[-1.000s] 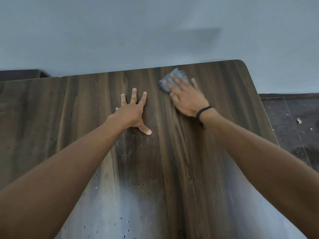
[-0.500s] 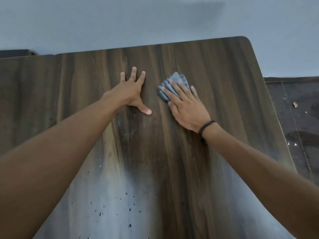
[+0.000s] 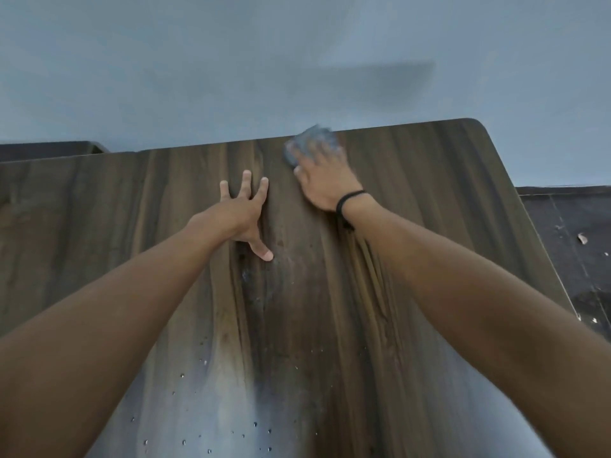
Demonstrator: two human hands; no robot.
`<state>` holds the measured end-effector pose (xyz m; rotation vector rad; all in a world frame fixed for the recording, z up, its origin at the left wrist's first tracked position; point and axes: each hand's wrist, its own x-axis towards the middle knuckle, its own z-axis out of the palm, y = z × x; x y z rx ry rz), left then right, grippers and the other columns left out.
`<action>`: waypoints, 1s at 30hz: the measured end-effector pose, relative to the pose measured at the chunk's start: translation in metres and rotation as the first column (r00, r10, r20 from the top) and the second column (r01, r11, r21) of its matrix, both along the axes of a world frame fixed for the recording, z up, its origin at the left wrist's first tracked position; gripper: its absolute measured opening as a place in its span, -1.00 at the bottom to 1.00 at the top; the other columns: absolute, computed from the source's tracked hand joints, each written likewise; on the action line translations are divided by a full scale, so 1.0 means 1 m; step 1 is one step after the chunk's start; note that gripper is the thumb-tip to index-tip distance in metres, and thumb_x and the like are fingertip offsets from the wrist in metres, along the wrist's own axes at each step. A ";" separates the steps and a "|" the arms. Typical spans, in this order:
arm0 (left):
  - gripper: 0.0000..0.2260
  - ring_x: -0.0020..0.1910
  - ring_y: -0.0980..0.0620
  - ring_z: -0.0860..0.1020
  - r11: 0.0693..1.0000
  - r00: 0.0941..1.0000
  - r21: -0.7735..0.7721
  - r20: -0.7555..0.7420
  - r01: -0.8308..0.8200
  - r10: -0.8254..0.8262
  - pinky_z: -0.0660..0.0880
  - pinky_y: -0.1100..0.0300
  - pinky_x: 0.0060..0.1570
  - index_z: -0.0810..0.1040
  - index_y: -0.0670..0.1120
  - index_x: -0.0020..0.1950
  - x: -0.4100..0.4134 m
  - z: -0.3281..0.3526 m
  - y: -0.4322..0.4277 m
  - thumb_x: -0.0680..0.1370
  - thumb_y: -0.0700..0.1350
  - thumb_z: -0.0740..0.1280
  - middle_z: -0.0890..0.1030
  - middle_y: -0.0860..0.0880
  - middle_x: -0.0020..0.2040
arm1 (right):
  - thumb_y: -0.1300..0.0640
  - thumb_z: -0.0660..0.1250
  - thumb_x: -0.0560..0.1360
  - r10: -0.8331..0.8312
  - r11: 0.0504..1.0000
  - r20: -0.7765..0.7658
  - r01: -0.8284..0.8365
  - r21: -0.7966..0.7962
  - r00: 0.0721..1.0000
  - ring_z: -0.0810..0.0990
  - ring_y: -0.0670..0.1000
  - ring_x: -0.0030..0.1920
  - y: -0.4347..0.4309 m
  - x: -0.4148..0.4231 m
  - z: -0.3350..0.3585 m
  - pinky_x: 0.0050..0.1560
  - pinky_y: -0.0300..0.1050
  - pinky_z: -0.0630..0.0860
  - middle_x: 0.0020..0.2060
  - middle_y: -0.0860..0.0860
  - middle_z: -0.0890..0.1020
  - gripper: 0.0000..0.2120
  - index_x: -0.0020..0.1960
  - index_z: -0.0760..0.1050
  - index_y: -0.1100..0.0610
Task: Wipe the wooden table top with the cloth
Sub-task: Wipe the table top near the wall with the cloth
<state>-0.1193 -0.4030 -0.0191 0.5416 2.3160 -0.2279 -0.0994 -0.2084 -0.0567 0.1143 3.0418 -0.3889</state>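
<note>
Cloth: blue-grey cloth (image 3: 310,140) at 12 o'clock, on the table top's (image 3: 429,193) far edge.
Right hand (image 3: 325,183): blurred; fingers look flat, pressing the cloth.
Left hand (image 3: 243,213): splayed on bare wood, holding nothing.
Risk: a stroke outward could likely push the cloth over the edge.
Surface: glossy dark grain; water droplets (image 3: 254,424) at 6 o'clock.
Room: grey-blue wall (image 3: 231,61) beyond; dark floor (image 3: 578,242) at 3 o'clock.

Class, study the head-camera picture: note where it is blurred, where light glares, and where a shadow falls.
Head view: motion blur smears the cloth and the right hand pressing on it; the left hand is sharp; pale glare washes the near table top, around the droplets; a soft shadow lies on the wall above the far edge.
</note>
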 end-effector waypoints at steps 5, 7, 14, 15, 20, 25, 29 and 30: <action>0.38 0.49 -0.36 -0.32 1.000 1.000 0.020 0.002 -0.023 0.023 0.07 -0.33 0.40 -0.46 0.11 0.50 0.002 0.002 -0.003 0.15 0.23 0.61 -0.47 -0.01 0.51 | -0.04 -0.08 0.69 -0.190 0.979 0.035 0.192 -0.064 0.981 -0.12 0.08 0.62 0.025 -0.014 0.006 0.56 0.23 -0.17 0.63 0.00 -0.03 -0.48 0.64 -0.03 -0.09; 0.38 0.49 -0.36 -0.32 0.999 1.000 0.034 0.000 -0.015 0.015 0.05 -0.32 0.41 -0.45 0.11 0.51 0.001 0.000 -0.003 0.14 0.24 0.61 -0.46 -0.02 0.52 | -0.05 -0.08 0.69 -0.003 1.000 0.007 0.003 0.022 1.000 -0.11 0.08 0.62 0.007 0.004 0.000 0.56 0.23 -0.15 0.63 -0.01 -0.03 -0.48 0.64 -0.05 -0.11; 0.38 0.49 -0.36 -0.31 0.999 1.000 0.054 -0.012 -0.008 0.008 0.07 -0.34 0.40 -0.45 0.12 0.51 0.000 -0.002 -0.006 0.11 0.26 0.60 -0.45 0.00 0.52 | -0.02 -0.04 0.68 -0.110 0.994 -0.020 0.110 0.015 0.994 -0.02 0.13 0.61 0.009 0.043 0.003 0.55 0.29 -0.04 0.63 0.07 0.04 -0.47 0.64 -0.01 -0.07; 0.39 0.49 -0.36 -0.31 0.998 1.000 0.065 -0.018 -0.003 0.005 0.06 -0.34 0.40 -0.44 0.12 0.51 -0.001 -0.003 -0.007 0.10 0.27 0.60 -0.44 0.00 0.53 | -0.04 -0.03 0.68 0.050 0.998 -0.040 -0.049 0.038 0.998 0.00 0.12 0.60 -0.007 0.068 -0.007 0.55 0.30 -0.03 0.62 0.05 0.07 -0.47 0.63 0.00 -0.09; 0.39 0.50 -0.32 -0.32 0.995 1.000 0.096 -0.015 -0.023 0.024 0.06 -0.37 0.40 -0.40 0.16 0.52 0.000 -0.003 -0.010 0.07 0.26 0.61 -0.43 0.03 0.53 | -0.03 -0.05 0.68 -0.224 0.974 0.004 0.224 -0.038 0.975 -0.03 0.10 0.61 0.037 0.091 -0.001 0.56 0.29 -0.10 0.63 0.03 0.03 -0.49 0.63 0.01 -0.13; 0.34 0.51 -0.33 -0.28 0.992 0.999 0.126 -0.044 -0.003 0.009 0.06 -0.36 0.39 -0.34 0.15 0.55 0.002 -0.006 -0.015 0.10 0.30 0.58 -0.38 0.02 0.56 | -0.06 -0.04 0.67 0.213 0.976 -0.051 -0.210 0.058 0.976 0.07 0.08 0.60 0.006 0.141 -0.014 0.54 0.29 0.00 0.61 -0.01 0.12 -0.49 0.61 0.05 -0.15; 0.33 0.50 -0.36 -0.27 0.995 1.000 0.095 -0.015 0.008 -0.006 0.07 -0.37 0.39 -0.35 0.16 0.54 0.015 -0.012 -0.020 0.10 0.36 0.55 -0.39 0.03 0.55 | -0.02 -0.02 0.69 -0.162 0.987 -0.026 0.162 0.000 0.986 -0.02 0.12 0.61 0.012 0.135 -0.004 0.55 0.31 -0.02 0.62 0.07 0.06 -0.48 0.63 0.03 -0.05; 0.36 0.50 -0.36 -0.28 0.996 1.000 0.088 -0.009 0.006 -0.006 0.06 -0.37 0.39 -0.39 0.17 0.53 0.018 -0.015 -0.020 0.08 0.36 0.55 -0.42 0.04 0.54 | -0.03 -0.02 0.68 0.001 0.999 -0.053 0.001 0.041 0.999 0.00 0.12 0.61 -0.012 0.156 -0.007 0.55 0.30 0.00 0.62 0.07 0.08 -0.48 0.63 0.04 -0.05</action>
